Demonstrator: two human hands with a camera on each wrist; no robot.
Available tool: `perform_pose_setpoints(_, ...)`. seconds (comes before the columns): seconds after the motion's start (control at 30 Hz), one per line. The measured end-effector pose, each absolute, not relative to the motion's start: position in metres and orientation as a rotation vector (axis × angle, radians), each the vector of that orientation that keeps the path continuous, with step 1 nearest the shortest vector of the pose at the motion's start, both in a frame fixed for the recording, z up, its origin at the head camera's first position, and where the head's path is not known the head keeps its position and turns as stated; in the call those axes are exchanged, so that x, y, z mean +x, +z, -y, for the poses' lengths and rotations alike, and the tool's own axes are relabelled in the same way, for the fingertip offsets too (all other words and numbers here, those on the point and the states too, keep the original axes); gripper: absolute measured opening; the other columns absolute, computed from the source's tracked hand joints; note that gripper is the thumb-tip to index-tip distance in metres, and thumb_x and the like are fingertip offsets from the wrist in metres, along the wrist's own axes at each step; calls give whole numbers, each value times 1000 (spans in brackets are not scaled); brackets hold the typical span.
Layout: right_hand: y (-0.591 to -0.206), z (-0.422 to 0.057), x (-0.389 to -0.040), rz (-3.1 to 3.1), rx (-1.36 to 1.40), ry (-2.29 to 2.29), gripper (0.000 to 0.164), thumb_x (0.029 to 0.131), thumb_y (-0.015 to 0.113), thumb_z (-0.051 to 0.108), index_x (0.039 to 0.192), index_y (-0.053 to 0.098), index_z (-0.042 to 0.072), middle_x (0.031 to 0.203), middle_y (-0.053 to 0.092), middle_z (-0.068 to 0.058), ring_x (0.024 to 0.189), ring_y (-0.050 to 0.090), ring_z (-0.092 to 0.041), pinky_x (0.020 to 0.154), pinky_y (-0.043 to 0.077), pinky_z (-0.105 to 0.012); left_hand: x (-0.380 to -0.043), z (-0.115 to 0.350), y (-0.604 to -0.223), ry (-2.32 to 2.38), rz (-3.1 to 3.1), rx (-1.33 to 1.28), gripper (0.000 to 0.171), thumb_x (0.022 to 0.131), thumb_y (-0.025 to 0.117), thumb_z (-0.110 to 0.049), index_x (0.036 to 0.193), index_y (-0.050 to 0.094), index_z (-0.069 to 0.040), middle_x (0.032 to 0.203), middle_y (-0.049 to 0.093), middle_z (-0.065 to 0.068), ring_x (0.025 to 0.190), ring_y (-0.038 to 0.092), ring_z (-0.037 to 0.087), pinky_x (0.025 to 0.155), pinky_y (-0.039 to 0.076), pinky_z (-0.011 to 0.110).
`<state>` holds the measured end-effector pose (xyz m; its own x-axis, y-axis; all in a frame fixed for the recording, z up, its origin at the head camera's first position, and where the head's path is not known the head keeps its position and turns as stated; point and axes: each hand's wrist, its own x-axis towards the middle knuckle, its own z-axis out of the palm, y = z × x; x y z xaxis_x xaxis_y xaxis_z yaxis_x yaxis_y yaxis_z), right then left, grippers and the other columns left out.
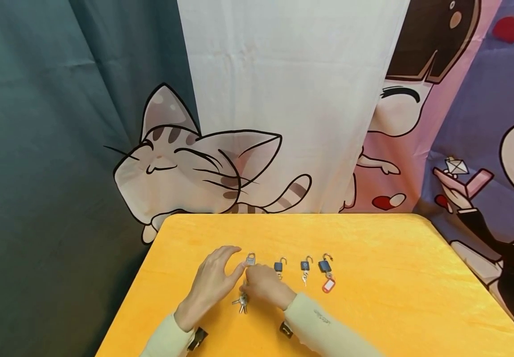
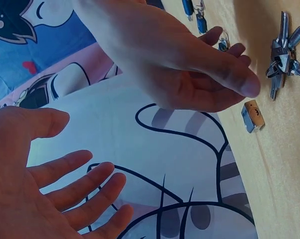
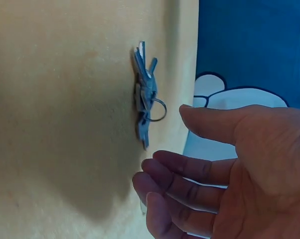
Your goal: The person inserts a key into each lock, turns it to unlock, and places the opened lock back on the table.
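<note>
My left hand (image 1: pixel 214 277) is held over the table's left half, fingers spread and apart from one another in the left wrist view. Just beyond its thumb lies a small silver padlock (image 1: pixel 250 259), whose brassy underside faces the left wrist camera. My right hand (image 1: pixel 265 285) hovers between that padlock and a bunch of keys (image 1: pixel 242 300). In the right wrist view its thumb stands apart from loosely bent fingers (image 3: pixel 182 172), with nothing between them. The keys (image 3: pixel 146 99) lie on the table on a thin metal ring, fanned out beside the hand.
Three blue padlocks with raised shackles lie in a row to the right: one (image 1: pixel 278 267) close to my right hand, a middle one (image 1: pixel 304 266), and the far one (image 1: pixel 325 266) with a red-rimmed key tag (image 1: pixel 328 285). A printed curtain (image 1: pixel 292 99) hangs behind the yellow table (image 1: pixel 395 297).
</note>
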<state>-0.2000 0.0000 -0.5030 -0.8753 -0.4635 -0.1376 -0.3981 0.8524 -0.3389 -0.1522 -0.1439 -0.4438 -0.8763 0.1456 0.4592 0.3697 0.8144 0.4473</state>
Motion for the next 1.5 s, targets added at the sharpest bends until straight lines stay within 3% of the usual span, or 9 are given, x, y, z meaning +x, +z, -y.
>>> perform_pose_setpoints(0.33,-510,11,-201,-2836,-562,-303,43,87,71,43,56,58,17,51,46,5,46,41,-10,44,33,-24,-150,146,-443,-718,2591,-393,35,91,70,-37,121,67,-18,123,67,1,114,64,25,92,54,46)
perform_pose_setpoints(0.57,-512,14,-202,-2853,-524,-255,30,85,70,27,60,57,16,60,51,2,51,45,-14,46,36,-26,-149,147,-443,-706,2594,-392,35,91,69,-36,120,68,-18,122,68,1,114,64,24,93,54,45)
perform_pose_setpoints(0.73,-514,13,-201,-2847,-519,-259,32,84,73,31,62,56,17,59,50,4,49,43,-12,45,35,-25,-148,147,-443,-712,2605,-380,35,91,70,-36,120,68,-18,122,68,1,113,64,24,93,54,46)
perform_pose_setpoints(1.13,-516,0,-200,-2779,-643,-544,29,91,66,20,63,60,16,52,51,6,44,43,-7,42,35,-20,-147,147,-443,-748,2622,-365,35,92,69,-36,122,67,-18,124,67,1,115,64,25,93,54,46)
perform_pose_setpoints(1.5,-498,-31,-205,-2772,-820,-818,18,95,65,18,78,69,16,67,63,9,51,48,-1,49,42,-17,-147,148,-444,-784,2635,-328,35,93,67,-37,123,66,-20,126,66,0,119,62,24,95,53,46)
